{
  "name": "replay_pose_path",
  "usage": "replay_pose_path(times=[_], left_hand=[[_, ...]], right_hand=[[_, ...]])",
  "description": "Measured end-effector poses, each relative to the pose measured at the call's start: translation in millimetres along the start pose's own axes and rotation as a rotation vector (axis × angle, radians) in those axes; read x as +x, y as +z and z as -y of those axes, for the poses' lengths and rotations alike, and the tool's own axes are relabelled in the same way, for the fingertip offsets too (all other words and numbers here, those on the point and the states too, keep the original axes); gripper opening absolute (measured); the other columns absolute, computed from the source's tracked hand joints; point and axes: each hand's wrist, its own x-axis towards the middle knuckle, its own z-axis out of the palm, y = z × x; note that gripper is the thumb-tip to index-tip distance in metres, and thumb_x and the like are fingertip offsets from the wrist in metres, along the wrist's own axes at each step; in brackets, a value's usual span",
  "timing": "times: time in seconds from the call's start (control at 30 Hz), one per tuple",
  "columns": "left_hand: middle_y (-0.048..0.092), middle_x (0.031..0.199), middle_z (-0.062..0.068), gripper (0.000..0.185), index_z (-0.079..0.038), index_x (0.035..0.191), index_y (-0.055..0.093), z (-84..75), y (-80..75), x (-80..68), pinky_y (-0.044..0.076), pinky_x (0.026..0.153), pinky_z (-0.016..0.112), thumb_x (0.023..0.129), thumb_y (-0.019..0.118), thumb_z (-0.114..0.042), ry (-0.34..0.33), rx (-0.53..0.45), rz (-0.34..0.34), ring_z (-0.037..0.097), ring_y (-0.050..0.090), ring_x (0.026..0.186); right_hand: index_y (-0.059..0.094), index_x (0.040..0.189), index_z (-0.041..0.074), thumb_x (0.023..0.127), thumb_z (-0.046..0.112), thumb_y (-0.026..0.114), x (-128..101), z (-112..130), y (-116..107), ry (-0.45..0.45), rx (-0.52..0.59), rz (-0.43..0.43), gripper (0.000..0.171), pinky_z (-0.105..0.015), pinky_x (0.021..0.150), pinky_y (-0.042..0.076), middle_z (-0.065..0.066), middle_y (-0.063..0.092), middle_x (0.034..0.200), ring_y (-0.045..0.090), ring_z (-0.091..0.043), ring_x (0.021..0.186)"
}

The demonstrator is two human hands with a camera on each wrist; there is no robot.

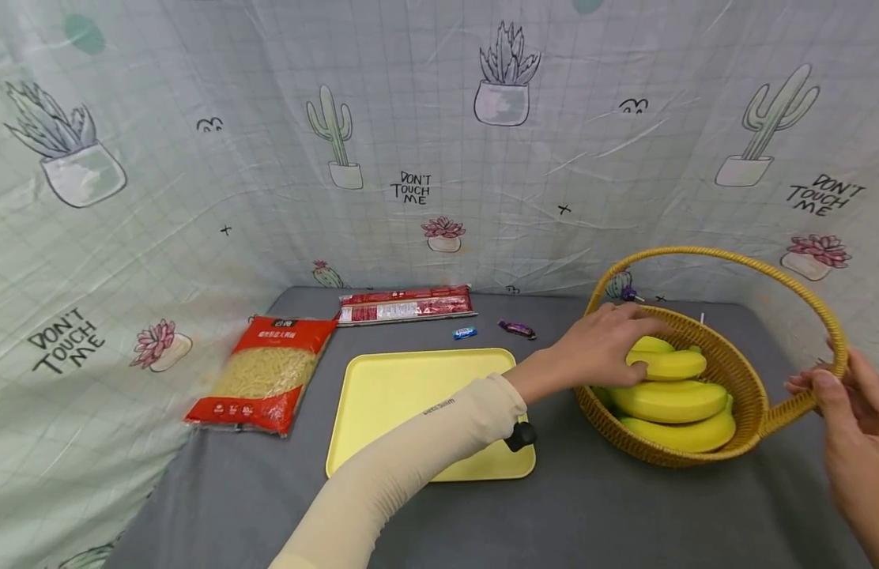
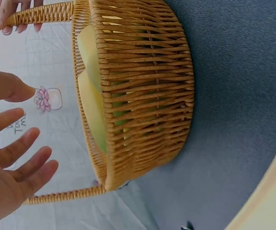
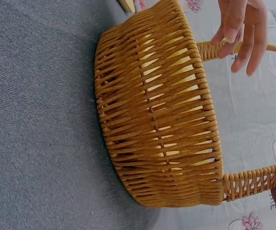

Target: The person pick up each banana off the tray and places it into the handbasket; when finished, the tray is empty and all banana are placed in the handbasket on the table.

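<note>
A brown wicker basket (image 1: 752, 379) with a tall hoop handle (image 1: 717, 251) stands on the right of the table. Several yellow bananas (image 1: 677, 401), some greenish at the ends, lie inside it. My left hand (image 1: 610, 340) reaches over the basket's left rim, close above the bananas. In the left wrist view its fingers (image 2: 18, 148) are spread and loosely bent, with nothing between them. My right hand (image 1: 862, 419) holds the right side of the handle between thumb and fingers. The right wrist view shows only a bit of that hand at the handle (image 3: 257, 179).
A yellow tray (image 1: 382, 395) lies mid-table under my left sleeve. Left of it is a red bag of pasta (image 1: 269, 375). Behind are a long red packet (image 1: 407, 306), a small blue-wrapped sweet (image 1: 464, 333) and a purple-wrapped sweet (image 1: 518, 329). A printed curtain encloses the table.
</note>
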Motion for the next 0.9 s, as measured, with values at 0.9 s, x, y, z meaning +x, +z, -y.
replay_pose_path(times=[0.9], left_hand=[[0.048,0.149,0.004,0.057,-0.024,0.153,0.056,54.1,-10.8,-91.7,0.046,0.090,0.034,0.099,0.071,-0.027,0.000,-0.108,-0.225,0.018,0.050,0.121]], right_hand=[[0.055,0.155,0.010,0.110,0.006,0.053,7,7,-1,-0.036,-0.035,-0.003,0.045,-0.007,0.084,0.045,0.020,0.063,0.111,0.062,0.005,0.092]])
